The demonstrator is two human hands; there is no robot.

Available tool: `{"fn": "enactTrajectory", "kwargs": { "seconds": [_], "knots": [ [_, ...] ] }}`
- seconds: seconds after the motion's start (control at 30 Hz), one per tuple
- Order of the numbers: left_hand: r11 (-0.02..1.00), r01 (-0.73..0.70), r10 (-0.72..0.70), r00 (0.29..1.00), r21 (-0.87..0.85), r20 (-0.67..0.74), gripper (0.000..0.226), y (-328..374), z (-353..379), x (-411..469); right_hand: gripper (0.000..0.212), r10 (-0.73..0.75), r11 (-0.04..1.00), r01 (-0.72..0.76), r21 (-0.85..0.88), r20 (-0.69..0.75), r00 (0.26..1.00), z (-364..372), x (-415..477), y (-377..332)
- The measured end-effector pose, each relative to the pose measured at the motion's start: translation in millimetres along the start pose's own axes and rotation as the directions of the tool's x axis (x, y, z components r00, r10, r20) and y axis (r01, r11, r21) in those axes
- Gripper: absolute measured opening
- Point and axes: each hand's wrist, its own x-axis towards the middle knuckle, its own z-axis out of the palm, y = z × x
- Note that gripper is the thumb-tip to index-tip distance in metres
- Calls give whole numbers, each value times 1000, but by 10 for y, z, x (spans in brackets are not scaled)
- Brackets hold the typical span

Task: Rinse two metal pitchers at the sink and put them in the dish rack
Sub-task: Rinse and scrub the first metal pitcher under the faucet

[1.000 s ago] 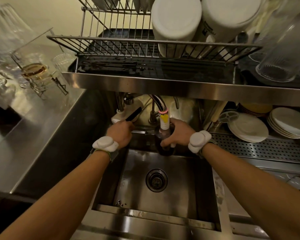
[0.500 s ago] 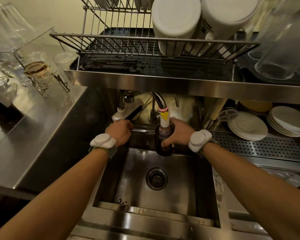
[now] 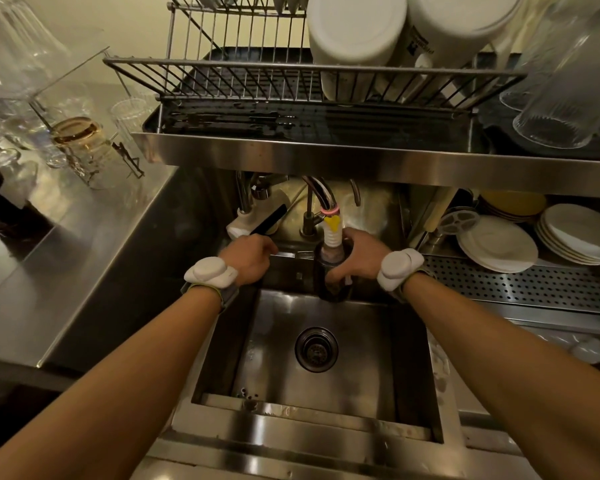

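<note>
A dark metal pitcher [image 3: 330, 284] is held upright at the back of the sink [image 3: 378, 344], its mouth right under the white ribbed faucet nozzle [image 3: 332, 237]. My right hand [image 3: 355, 256] is wrapped around its right side. My left hand [image 3: 248, 258] is closed on the left end of the flat faucet lever [image 3: 293, 253]. I cannot tell whether water is running. The wire dish rack [image 3: 243, 77] stands on the steel shelf above the sink, its left half bare. No second pitcher shows.
Two white containers [image 3: 357, 32] sit upside down in the rack's right half, with clear glasses [image 3: 561, 98] beyond. Stacked white plates [image 3: 499, 247] lie on the perforated drainboard at right. Glassware [image 3: 77, 136] crowds the steel counter at left. The drain [image 3: 316, 348] is mid-basin.
Both hands hold nearly the same places; the left hand has shifted slightly along the faucet lever. The camera view has tilted a little.
</note>
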Motion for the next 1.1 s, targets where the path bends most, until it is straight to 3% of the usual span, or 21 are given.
{"fn": "enactTrajectory", "kwargs": {
  "seconds": [0.27,0.4,0.5,0.63,0.8,0.9,1.0,1.1],
  "knots": [
    [1000,-19,19,999,-13,27,31,55,11,18,77,24,1000,-24,5,-36,999,-32,12,-46],
    [1000,-26,27,999,-10,29,31,43,5,17,73,12,998,-16,55,69,998,-30,-17,-19],
    [1000,-21,21,999,-12,31,31,25,-3,7,78,42,997,-41,72,-15,999,-18,-25,-22],
    [1000,0,1,999,-4,47,33,-11,-13,18,78,29,996,-35,80,71,997,-4,-3,-31],
    [969,-23,65,984,-247,163,42,155,44,16,84,47,996,-46,81,-8,999,-23,-14,14],
    [894,20,69,981,-448,182,11,320,115,60,80,32,996,-33,84,19,999,17,-11,-1],
    [879,44,67,975,-475,213,32,408,150,106,84,24,995,-25,92,14,1000,28,-45,47],
    [874,48,69,973,-484,221,29,422,187,110,89,43,991,-48,126,41,998,62,-112,135]
  ]
}}
